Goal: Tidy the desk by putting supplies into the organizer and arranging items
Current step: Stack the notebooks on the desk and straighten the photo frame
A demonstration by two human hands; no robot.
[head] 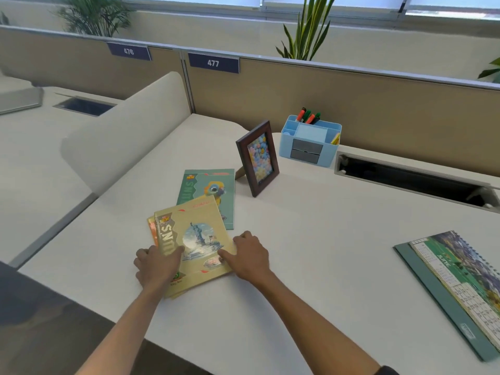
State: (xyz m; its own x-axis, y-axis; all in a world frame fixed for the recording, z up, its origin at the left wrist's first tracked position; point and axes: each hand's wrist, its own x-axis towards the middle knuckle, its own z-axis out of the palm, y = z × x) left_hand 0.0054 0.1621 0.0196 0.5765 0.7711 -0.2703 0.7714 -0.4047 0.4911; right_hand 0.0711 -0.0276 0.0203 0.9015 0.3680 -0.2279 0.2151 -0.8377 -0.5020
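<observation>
A tan notebook with a statue picture lies on top of other tan and orange notebooks near the desk's front. My left hand grips the stack's left edge, thumb on the cover. My right hand holds its right edge, thumb on the cover. A green notebook with a parrot lies flat just behind, partly under the stack. At the back stands a light blue organizer with several markers upright in it.
A dark wooden picture frame stands between the notebooks and the organizer. A green desk calendar lies flat at the right. A cable slot opens in the white desk at the back right. A beige partition closes the back.
</observation>
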